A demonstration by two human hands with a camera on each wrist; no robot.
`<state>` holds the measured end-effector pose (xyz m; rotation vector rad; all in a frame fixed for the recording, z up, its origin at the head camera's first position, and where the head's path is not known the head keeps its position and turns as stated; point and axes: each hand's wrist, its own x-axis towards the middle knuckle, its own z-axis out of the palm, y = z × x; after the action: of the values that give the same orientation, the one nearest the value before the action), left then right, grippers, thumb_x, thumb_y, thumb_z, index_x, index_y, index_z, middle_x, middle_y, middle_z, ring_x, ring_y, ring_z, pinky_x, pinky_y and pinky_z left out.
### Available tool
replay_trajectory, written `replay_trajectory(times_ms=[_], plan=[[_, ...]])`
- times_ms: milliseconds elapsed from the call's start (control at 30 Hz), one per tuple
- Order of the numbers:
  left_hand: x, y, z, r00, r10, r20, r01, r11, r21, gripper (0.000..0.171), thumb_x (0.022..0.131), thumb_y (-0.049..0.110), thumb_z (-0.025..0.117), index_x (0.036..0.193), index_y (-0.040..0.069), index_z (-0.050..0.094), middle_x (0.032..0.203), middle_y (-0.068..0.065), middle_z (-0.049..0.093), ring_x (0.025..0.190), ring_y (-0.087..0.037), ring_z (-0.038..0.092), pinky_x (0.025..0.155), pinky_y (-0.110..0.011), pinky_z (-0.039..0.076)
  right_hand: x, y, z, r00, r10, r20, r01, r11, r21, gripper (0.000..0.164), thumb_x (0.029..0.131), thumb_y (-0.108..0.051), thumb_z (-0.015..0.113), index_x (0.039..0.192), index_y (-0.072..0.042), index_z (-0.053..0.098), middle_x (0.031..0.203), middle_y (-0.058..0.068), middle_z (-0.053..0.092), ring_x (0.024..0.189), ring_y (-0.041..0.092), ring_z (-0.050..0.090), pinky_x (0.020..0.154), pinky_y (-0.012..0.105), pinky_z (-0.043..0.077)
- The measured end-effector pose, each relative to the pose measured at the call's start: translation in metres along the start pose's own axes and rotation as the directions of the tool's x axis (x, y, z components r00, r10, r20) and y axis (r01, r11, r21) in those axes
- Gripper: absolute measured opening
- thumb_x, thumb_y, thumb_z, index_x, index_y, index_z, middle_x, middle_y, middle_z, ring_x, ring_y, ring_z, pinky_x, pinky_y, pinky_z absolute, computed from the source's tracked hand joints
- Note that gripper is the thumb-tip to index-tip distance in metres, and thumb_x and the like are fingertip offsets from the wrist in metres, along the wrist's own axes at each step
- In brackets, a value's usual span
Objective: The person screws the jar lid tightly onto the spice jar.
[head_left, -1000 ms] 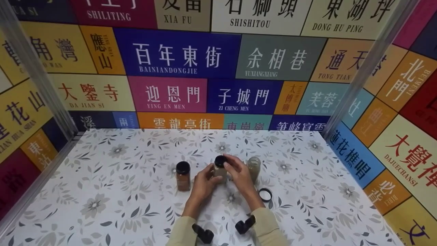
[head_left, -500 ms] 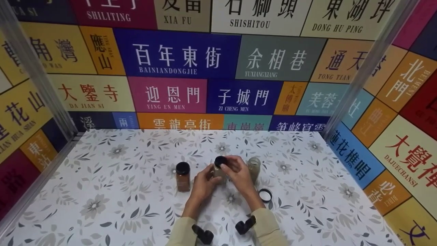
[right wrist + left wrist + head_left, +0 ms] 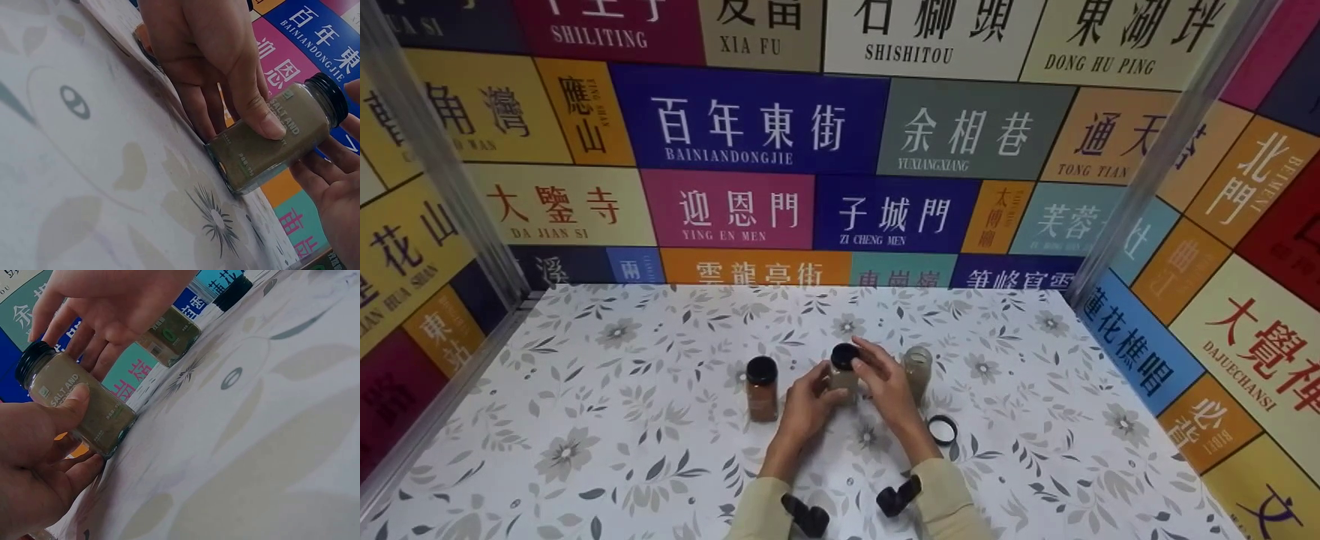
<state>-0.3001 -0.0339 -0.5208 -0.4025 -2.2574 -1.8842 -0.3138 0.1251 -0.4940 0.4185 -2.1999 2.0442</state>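
My left hand (image 3: pixel 805 405) grips a seasoning jar (image 3: pixel 104 413) of grey-brown powder, its label reading "SALT AND". The thumb lies across the label and the fingers go behind the glass. The jar stands upright on the table and wears a black screw lid (image 3: pixel 328 100). At that lid is my right hand (image 3: pixel 891 386), its fingers loosely extended around the side and the index finger raised in the head view. Just right of the right hand stands a lidless glass jar (image 3: pixel 918 366) with similar contents. A loose black lid (image 3: pixel 943 429) lies near the right wrist.
Left of the left hand stands a jar of reddish-brown powder (image 3: pixel 762 394) with a black lid. The floral-covered table (image 3: pixel 660 465) meets sign-printed walls (image 3: pixel 757 120) at the back and sides. Black camera mounts (image 3: pixel 806 516) sit at both wrists.
The right hand's fingers closed in on the lid half a second ago and have since spread again, the index finger lifting. The left hand and its jar have stayed in place.
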Motion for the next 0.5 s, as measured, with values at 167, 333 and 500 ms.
replay_trajectory(times_ms=[167, 333, 500], plan=[[-0.0003, -0.0002, 0.0000, 1.000, -0.013, -0.002, 0.013, 1.000, 0.008, 0.058, 0.089, 0.008, 0.073, 0.139, -0.011, 0.050, 0.137, -0.031, 0.057, 0.124, -0.045, 0.060, 0.107, -0.048, 0.051, 0.0000, 0.0014, 0.0005, 1.000, -0.006, -0.015, 0.006, 1.000, 0.031, 0.040, 0.099, -0.008, 0.060, 0.138, 0.001, 0.056, 0.137, 0.023, 0.060, 0.122, 0.017, 0.062, 0.093, 0.017, 0.052], [-0.0004, 0.0003, -0.0002, 0.999, -0.031, -0.010, 0.032, 0.999, 0.032, 0.058, 0.089, 0.008, 0.073, 0.139, -0.012, 0.050, 0.136, -0.031, 0.058, 0.123, -0.044, 0.061, 0.108, -0.049, 0.050, 0.0011, 0.0020, 0.0022, 0.999, 0.000, -0.035, 0.002, 0.998, 0.058, 0.040, 0.095, -0.006, 0.066, 0.133, 0.003, 0.057, 0.131, 0.025, 0.063, 0.120, 0.023, 0.063, 0.096, 0.018, 0.053], [0.0001, 0.0016, -0.0003, 0.999, -0.045, -0.021, 0.046, 0.998, 0.051, 0.059, 0.088, 0.007, 0.073, 0.139, -0.013, 0.049, 0.136, -0.032, 0.058, 0.123, -0.045, 0.061, 0.107, -0.049, 0.051, 0.0026, 0.0022, 0.0039, 0.999, -0.010, -0.051, 0.013, 0.999, 0.052, 0.040, 0.093, -0.007, 0.069, 0.130, 0.004, 0.057, 0.129, 0.025, 0.064, 0.121, 0.030, 0.063, 0.098, 0.019, 0.052]])
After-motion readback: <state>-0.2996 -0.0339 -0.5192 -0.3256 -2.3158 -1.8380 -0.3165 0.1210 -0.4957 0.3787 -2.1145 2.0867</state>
